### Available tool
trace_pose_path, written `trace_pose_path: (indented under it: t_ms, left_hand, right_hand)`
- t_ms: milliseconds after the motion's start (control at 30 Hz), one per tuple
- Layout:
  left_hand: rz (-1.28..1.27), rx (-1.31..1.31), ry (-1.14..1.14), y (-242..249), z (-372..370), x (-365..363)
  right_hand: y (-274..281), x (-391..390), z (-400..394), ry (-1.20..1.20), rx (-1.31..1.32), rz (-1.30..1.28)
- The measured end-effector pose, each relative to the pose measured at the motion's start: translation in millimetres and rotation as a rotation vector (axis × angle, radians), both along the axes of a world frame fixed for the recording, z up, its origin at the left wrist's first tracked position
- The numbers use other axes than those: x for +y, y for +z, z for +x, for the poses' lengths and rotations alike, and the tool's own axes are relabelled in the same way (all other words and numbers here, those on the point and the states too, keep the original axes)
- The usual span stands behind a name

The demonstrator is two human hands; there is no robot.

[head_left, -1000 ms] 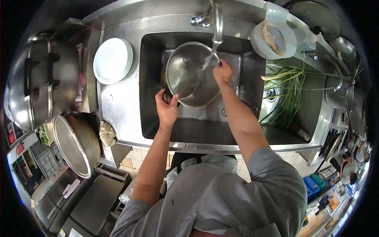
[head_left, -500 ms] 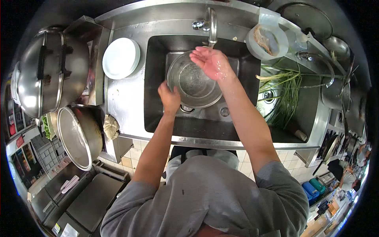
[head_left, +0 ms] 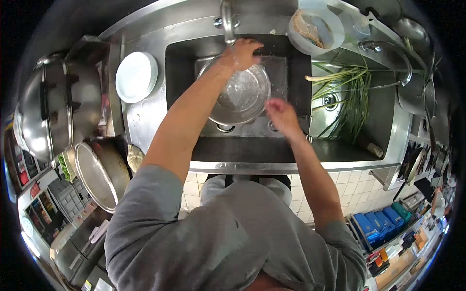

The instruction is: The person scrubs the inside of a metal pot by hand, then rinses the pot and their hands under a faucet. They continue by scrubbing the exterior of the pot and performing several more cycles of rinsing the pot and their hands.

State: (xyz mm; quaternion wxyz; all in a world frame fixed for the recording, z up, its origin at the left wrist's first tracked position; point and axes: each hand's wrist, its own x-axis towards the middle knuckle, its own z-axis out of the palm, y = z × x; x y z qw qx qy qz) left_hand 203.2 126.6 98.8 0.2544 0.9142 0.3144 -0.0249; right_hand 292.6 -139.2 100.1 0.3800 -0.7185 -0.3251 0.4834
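A round metal bowl (head_left: 238,114) with water in it rests in the dark sink (head_left: 272,148). My left hand (head_left: 242,54) is under the faucet (head_left: 227,24), over the bowl's far side, its fingers apart and nothing in it; water runs onto it. Near the bowl's right rim is my right hand (head_left: 282,116), blurred, its fingers partly curled, so its hold cannot be made out.
White plates (head_left: 136,77) are stacked left of the sink. Green stalks (head_left: 349,97) lie in the right basin, below a second running faucet (head_left: 388,46). A plastic tub (head_left: 335,31) stands behind. Large pots (head_left: 99,169) stand at the left.
My left hand has moved from the bowl's left side up under the faucet. My right hand has come away from the faucet toward me, to the bowl's right. The view has shifted.
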Motion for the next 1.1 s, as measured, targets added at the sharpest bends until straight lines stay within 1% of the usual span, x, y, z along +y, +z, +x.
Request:
trace_pose_path:
  t_ms: [33,67,100,133,167,200,233,267,300,333,367,433,467,500,533,567,633,667,733,767,833,867,900,933,967,1033,1067,1100]
  left_hand:
    - [0.054,0.021,-0.029,-26.5,-8.4,1.9]
    - [0.163,0.065,-0.067,-50.8,-17.1,5.7]
    - [0.166,0.057,-0.073,-56.5,-19.2,5.0]
    - [0.148,0.085,0.119,-60.4,-23.9,-2.0]
    - [0.086,0.119,0.240,-78.7,-34.1,4.0]
    - [0.030,0.150,0.363,-96.6,-44.2,10.1]
    - [-0.010,0.214,0.411,-95.2,-57.0,12.4]
    - [-0.047,0.281,0.458,-92.2,-69.7,14.2]
    - [-0.013,0.364,0.500,-56.3,-80.8,4.9]
    - [-0.049,0.277,0.585,-67.6,-106.0,0.5]
    - [-0.091,0.191,0.666,-80.9,-131.4,-7.0]
    - [-0.139,0.146,0.735,-63.0,-161.1,-37.1]
    - [-0.132,0.144,0.742,-67.7,-173.5,-49.3]
    - [-0.120,0.062,0.869,-84.5,-188.4,-64.5]
    - [-0.108,-0.024,0.994,-86.6,-193.2,-70.9]
    - [-0.109,-0.027,0.999,-89.9,-195.5,-70.6]
    - [-0.180,-0.094,1.087,-82.8,-188.2,-70.9]
    - [-0.183,-0.101,1.094,-85.8,-184.8,-63.3]
    - [-0.130,-0.087,1.090,-104.6,-175.6,-40.0]
    - [-0.076,-0.186,1.094,-89.0,-163.3,-38.8]
    - [0.240,-0.340,0.983,-83.7,-135.3,-35.1]
    - [0.243,-0.331,0.845,-77.3,-119.7,-30.2]
    - [0.244,-0.314,0.704,-55.3,-100.6,-28.1]
    - [-0.048,-0.395,0.678,-29.3,-78.7,-27.9]
    - [-0.343,-0.469,0.642,-9.3,-57.8,-30.2]
    - [-0.518,-0.512,0.444,4.1,-24.9,-25.3]
    - [-0.519,-0.513,0.446,12.4,-16.3,-26.7]
    - [-0.773,-0.560,0.438,21.8,-9.1,-27.5]
  right_hand:
    - [-13.4,-20.5,-3.7,0.077,-0.082,-0.031]
    - [-4.0,-33.8,-5.5,0.164,-0.004,-0.121]
    - [5.7,-43.6,-8.9,0.252,0.077,-0.210]
    - [-9.2,-57.3,-17.7,0.247,0.074,-0.212]
    - [-40.1,-73.8,-30.8,0.187,0.070,-0.214]
    - [-58.1,-81.3,-39.7,0.126,0.068,-0.216]
    - [-33.6,-74.5,-39.0,0.137,0.039,-0.298]
    - [-31.7,-74.6,-43.2,0.140,0.044,-0.301]
    - [-31.5,-69.0,-44.0,0.080,0.149,-0.366]
    - [-32.2,-62.2,-42.6,0.019,0.253,-0.428]
    - [-39.2,-60.8,-42.5,0.022,0.252,-0.421]
    - [-65.5,-61.7,-44.2,0.033,0.226,-0.472]
    - [-77.1,-60.4,-43.7,0.040,0.218,-0.486]
    - [-86.7,-58.4,-39.4,0.104,0.024,-0.465]
    - [-87.6,-50.6,-35.9,0.165,-0.172,-0.440]
    - [-88.3,-43.7,-33.4,0.170,-0.175,-0.440]
    - [-76.5,-19.0,-21.5,0.230,-0.286,-0.450]
    - [-88.3,-8.7,-15.6,0.236,-0.295,-0.450]
    - [-128.6,10.6,1.3,0.515,-0.583,-0.299]
    - [-133.3,21.2,8.4,0.513,-0.590,-0.304]
    - [-128.7,43.1,17.7,0.453,-0.646,-0.280]
    - [-122.2,54.3,21.4,0.457,-0.647,-0.280]
    - [-98.0,66.9,22.4,0.327,-0.619,-0.269]
    - [-76.3,78.5,21.8,0.197,-0.589,-0.256]
    - [-63.1,84.1,19.8,0.198,-0.584,-0.260]
    - [-44.2,93.8,19.5,0.032,-0.567,-0.019]
    - [-37.2,98.5,17.9,0.034,-0.569,-0.019]
    - [-33.1,102.2,15.9,0.008,-0.567,0.053]
